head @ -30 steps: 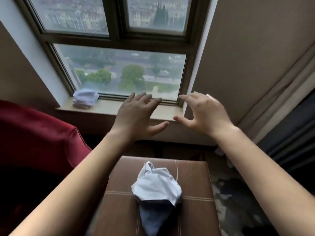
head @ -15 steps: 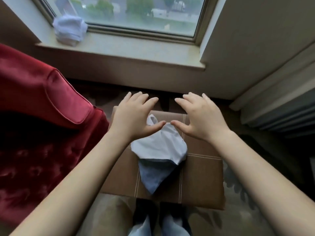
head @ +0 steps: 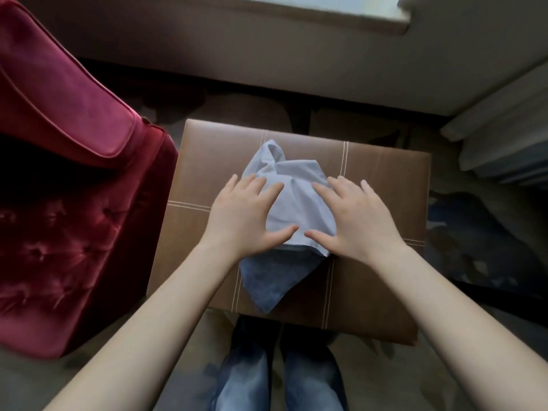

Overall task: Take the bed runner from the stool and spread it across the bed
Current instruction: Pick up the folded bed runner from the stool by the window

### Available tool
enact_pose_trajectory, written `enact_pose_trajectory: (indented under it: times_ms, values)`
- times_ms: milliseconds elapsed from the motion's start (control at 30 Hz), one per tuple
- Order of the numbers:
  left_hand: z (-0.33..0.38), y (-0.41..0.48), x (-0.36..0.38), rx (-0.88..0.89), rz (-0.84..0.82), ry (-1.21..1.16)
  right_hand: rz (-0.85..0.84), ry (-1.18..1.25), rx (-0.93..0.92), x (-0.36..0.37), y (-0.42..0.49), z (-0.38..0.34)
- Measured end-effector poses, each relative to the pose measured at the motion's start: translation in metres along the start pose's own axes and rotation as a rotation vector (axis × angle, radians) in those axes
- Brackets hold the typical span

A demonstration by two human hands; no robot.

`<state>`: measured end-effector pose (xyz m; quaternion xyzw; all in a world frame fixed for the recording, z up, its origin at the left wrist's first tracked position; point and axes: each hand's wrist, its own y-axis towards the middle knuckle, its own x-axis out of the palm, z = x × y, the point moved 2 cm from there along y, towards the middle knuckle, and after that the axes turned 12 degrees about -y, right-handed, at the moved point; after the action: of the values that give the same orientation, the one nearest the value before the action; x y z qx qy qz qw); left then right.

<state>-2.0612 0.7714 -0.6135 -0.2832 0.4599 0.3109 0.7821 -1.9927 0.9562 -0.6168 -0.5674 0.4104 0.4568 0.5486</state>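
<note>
As hands touch crumpled runner, rect. stitched leather stool

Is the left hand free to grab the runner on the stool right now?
Likely yes: the left hand lies open at the left edge of the bed runner, atop the stool; nothing blocks it.

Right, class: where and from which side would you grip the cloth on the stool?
Probably the cloth, at its pale raised mound, from above, a hand on each flank, where the left hand and right hand rest. Folds stand up there; the dark corner lies flat on the stool.
</note>
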Motion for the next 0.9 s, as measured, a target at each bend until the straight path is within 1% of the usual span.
enact_pose_trajectory:
  times_ms: [67,167,267,333,400,533,600,733,833,900]
  values:
    - [-0.007,-0.003,0.018,-0.039,-0.027,0.0,-0.059,-0.006,-0.01,0.019,0.004,-0.002]
    - [-0.015,-0.008,0.045,-0.095,-0.081,-0.008,-0.198,-0.02,-0.057,0.046,0.012,-0.005]
    - [-0.023,-0.014,0.077,-0.172,-0.215,0.0,-0.343,-0.067,-0.134,0.071,0.019,-0.009]
    - [-0.029,-0.018,0.098,-0.198,-0.285,0.036,-0.395,-0.08,-0.15,0.088,0.022,-0.013]
    - [-0.037,-0.019,0.116,-0.209,-0.311,0.08,-0.412,-0.064,-0.147,0.103,0.024,-0.017]
    - [-0.056,-0.013,0.138,-0.246,-0.266,0.101,-0.412,0.002,-0.136,0.128,0.035,-0.027]
    - [-0.065,-0.01,0.146,-0.26,-0.234,0.08,-0.382,0.01,-0.129,0.14,0.043,-0.032]
    - [-0.08,-0.009,0.162,-0.271,-0.176,-0.009,-0.291,0.084,-0.114,0.163,0.049,-0.039]
    - [-0.086,-0.014,0.174,-0.205,-0.054,-0.075,-0.171,0.162,-0.129,0.178,0.047,-0.038]
    - [-0.087,-0.017,0.18,-0.177,0.0,-0.105,-0.124,0.211,-0.14,0.185,0.046,-0.035]
